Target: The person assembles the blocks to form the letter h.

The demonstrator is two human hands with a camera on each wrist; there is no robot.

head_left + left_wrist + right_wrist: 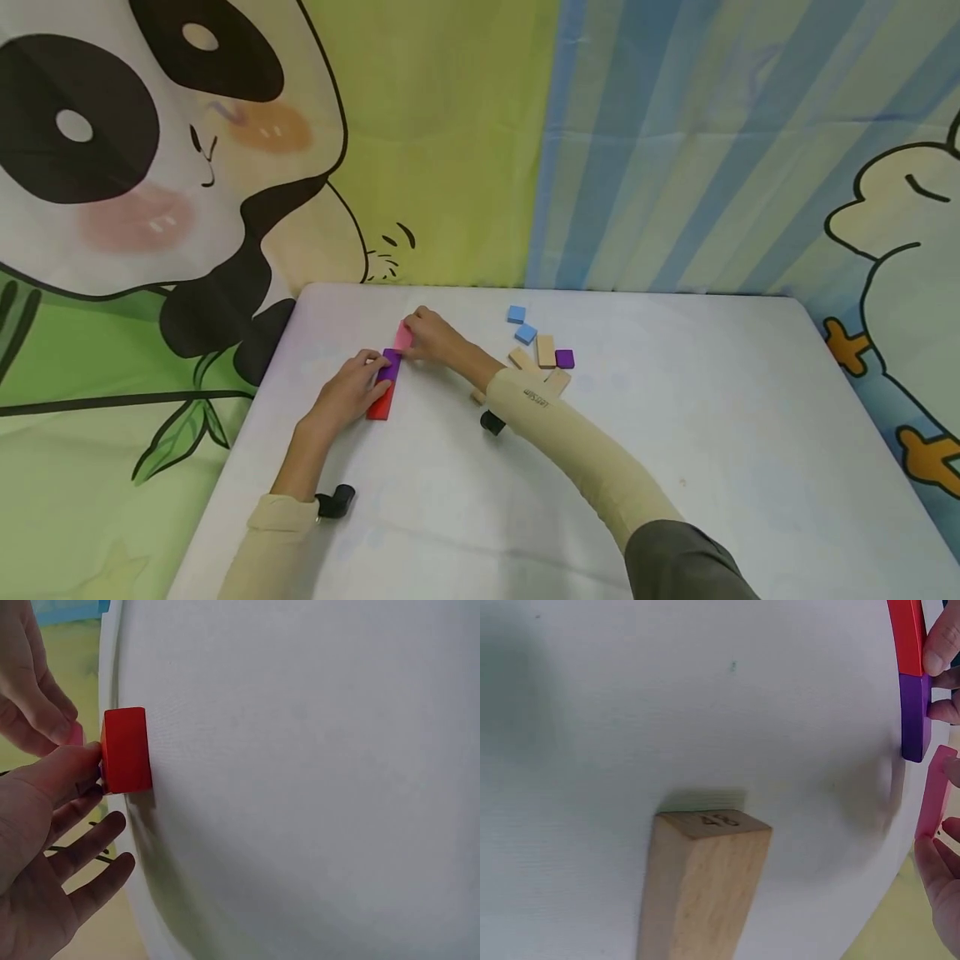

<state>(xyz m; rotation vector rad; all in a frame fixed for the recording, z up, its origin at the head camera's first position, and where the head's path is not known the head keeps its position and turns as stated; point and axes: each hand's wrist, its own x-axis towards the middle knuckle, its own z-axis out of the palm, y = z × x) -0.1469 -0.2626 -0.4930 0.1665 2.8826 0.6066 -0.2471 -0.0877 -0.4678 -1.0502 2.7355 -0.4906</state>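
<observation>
A red block and a purple block lie end to end at the table's left side. My left hand touches this pair from the left, its thumb by the joint between them and fingertips against the purple block. In the left wrist view, its other fingers are loosely spread. Just beyond the purple end, my right hand pinches a pink block between thumb and fingers. The right wrist view shows the pink block close to the purple end, in rough line with the row. The left wrist view mostly hides it.
Right of the right hand lie two blue blocks, another purple block and several bare wooden blocks, some partly under the right forearm. One wooden block bears the number 48. A printed curtain hangs behind the white table.
</observation>
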